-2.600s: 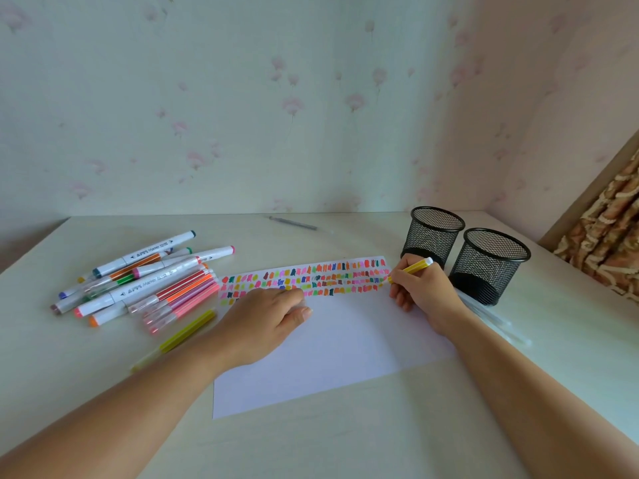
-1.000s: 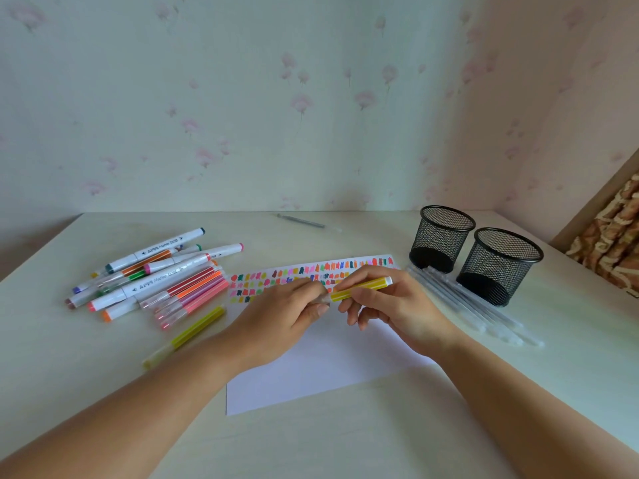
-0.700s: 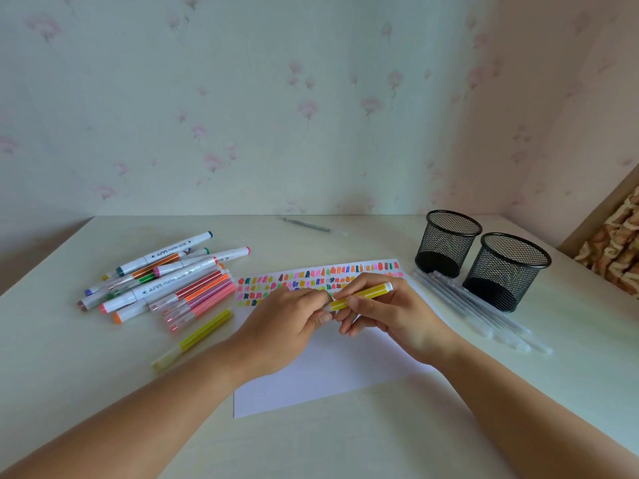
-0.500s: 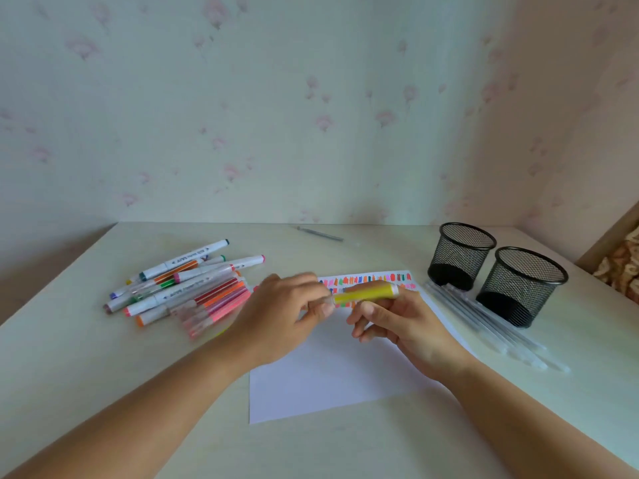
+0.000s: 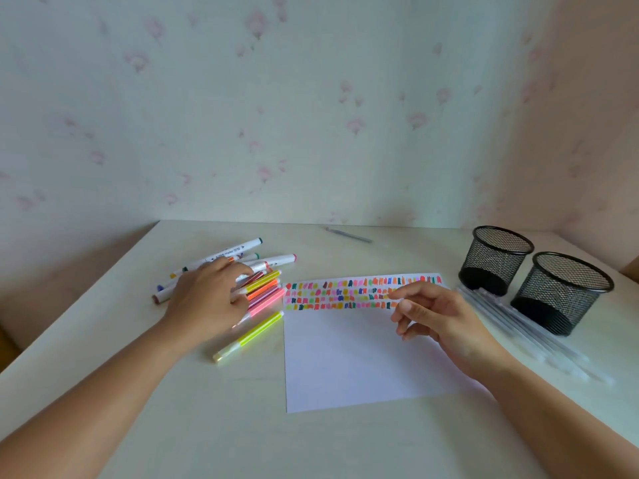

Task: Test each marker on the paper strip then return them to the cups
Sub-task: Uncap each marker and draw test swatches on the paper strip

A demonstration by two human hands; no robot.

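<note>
On the left of the desk (image 5: 345,444), left hand (image 5: 207,299) lay over the marker pile (image 5: 266,288), fingers draped across the barrels; couldn't tell whether it pinched one. Right hand (image 5: 439,316) hovered loose and empty over the paper strip (image 5: 345,293). Both cups (image 5: 494,264) looked empty. Step, as I read it: swapping markers mid-test. Next: single out one barrel, uncap, stroke the strip.

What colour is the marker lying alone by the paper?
The lone marker is fluorescent yellow; head view shows it.

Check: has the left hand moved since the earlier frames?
Yes. The left hand has gone left, off the paper strip and over to the marker pile.
</note>
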